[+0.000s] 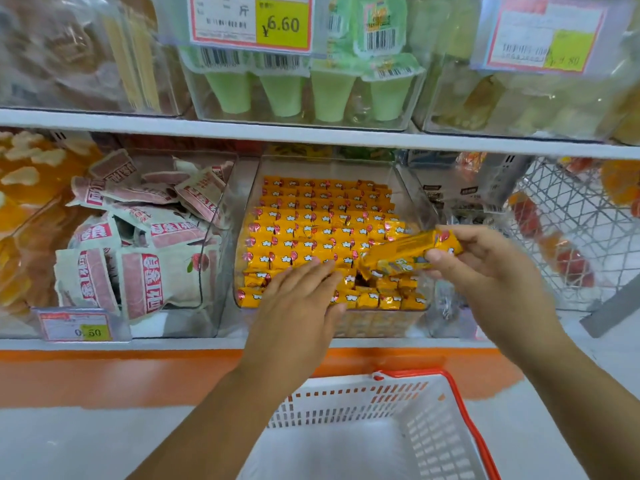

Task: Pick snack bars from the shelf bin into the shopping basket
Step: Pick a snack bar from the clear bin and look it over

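A clear shelf bin in the middle of the lower shelf is packed with rows of yellow-orange snack bars. My right hand grips a bundle of these bars just above the bin's front right part. My left hand lies flat with fingers together on the bars at the bin's front edge, and I cannot tell whether it holds any. The white shopping basket with a red rim stands below the shelf, its inside bare.
A clear bin of pink-and-white packets stands left of the snack bin. Orange snacks lie at far left. Green jelly cups fill the upper shelf. A wire basket sits at right. An orange band runs under the shelf.
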Motion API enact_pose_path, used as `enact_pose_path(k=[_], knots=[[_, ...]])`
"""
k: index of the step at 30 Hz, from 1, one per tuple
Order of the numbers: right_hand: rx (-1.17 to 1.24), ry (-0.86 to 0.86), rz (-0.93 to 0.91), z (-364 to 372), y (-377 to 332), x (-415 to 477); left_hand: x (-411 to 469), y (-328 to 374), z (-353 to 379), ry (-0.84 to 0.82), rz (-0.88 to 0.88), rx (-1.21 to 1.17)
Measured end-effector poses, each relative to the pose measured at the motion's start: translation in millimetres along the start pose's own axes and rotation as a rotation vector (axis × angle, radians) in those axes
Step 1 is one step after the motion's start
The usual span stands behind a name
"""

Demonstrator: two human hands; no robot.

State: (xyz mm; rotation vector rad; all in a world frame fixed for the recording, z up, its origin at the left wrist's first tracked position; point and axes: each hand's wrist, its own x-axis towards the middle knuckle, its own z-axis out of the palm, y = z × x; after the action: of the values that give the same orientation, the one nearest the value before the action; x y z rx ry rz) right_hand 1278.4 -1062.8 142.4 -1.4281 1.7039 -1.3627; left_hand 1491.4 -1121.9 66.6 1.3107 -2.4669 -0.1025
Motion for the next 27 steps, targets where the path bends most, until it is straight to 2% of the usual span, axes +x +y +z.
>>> enact_pose_path(k=[5, 9, 12, 14, 19, 23, 27], knots=[[-0.655, -0.276, -0.116, 9, -24, 37, -2, -11, -1, -0.028, 0.030, 0.027], [-0.839, -0.438, -0.215, 30, -11, 55, -3, -12, -4, -0.038, 0.047, -0.007], [-0.919, -0.577, -0.175, 50, 13, 58, -5, -14, -4, -0.038, 0.047, -0.063], [-0.907, -0.571, -0.152, 54, 19, 59, -6, -16, -4, -0.038, 0.046, -0.081], [-0.804, -0.447, -0.237, 69, 10, 59, -8, -19, -6, -0.040, 0.058, -0.092], [-0.977, -0.443, -0.305, 80, 8, 58, -11, -17, -6, -0.047, 0.058, -0.122], [-0.734, -0.232, -0.367, 63, -3, 46, -13, -15, -10, -0.053, 0.026, -0.185]])
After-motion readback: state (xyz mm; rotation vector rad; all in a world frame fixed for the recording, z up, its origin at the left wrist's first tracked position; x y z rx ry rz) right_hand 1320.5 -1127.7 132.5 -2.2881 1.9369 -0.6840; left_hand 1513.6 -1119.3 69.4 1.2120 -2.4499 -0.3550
